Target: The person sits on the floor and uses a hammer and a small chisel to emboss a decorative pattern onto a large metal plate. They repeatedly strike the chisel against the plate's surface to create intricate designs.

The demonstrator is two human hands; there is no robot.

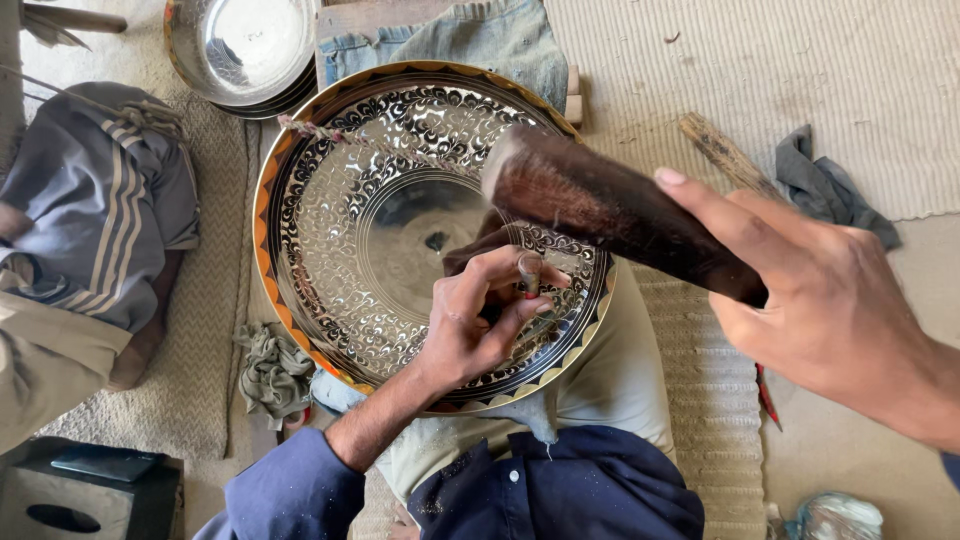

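Woven floor mat (800, 70) under grey rag (830, 185), wooden stick (725, 155), steel bowls (245, 45).

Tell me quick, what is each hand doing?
Left hand: closed, pinching a small punch tool on the engraved plate.
Right hand: closed, holding a dark wooden mallet.

A dark flat phone-like slab (105, 462) lies on a black box (90, 500) at lower left, screen unlit

L hand (480, 320) pins chisel (528, 272) on engraved plate (330, 230); R hand (830, 300) w/ mallet (610, 215).
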